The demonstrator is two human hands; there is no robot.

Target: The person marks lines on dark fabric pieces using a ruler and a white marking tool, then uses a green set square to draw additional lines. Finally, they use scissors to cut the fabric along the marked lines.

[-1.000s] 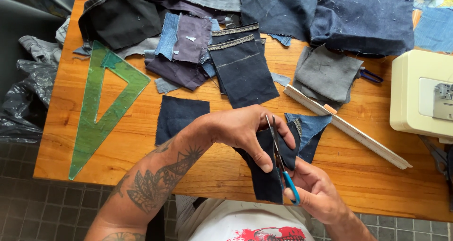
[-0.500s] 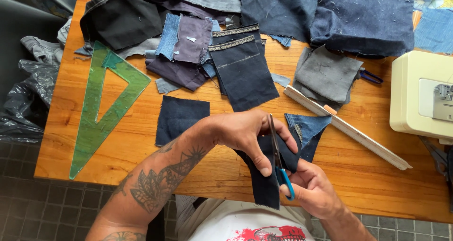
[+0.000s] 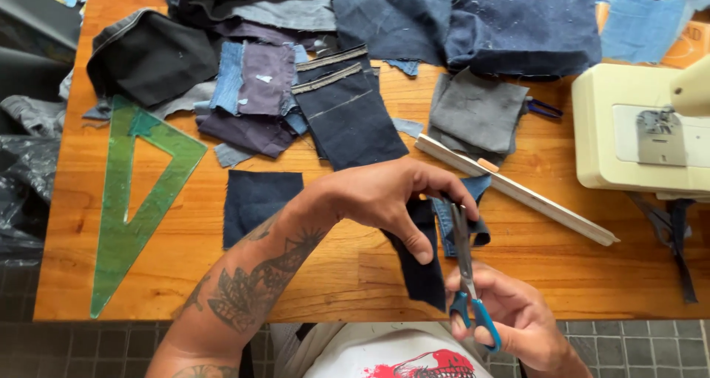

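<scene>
My left hand (image 3: 392, 197) pinches a dark denim piece (image 3: 420, 263) and holds it up over the front edge of the wooden table (image 3: 562, 267). My right hand (image 3: 518, 319) grips blue-handled scissors (image 3: 467, 282), blades pointing away from me into the denim beside my left fingers. A lighter blue part of the cloth (image 3: 473, 226) shows behind the blades.
A dark denim square (image 3: 255, 200) lies left of my hands. A green set square (image 3: 133, 193) rests at the left, a long white ruler (image 3: 518, 189) at the right. Piles of denim scraps (image 3: 340, 97) fill the back. A cream sewing machine (image 3: 636, 134) stands far right.
The scissors have moved forward along the denim piece, and my left hand has shifted its hold a little. The view has swung slightly to the right.
</scene>
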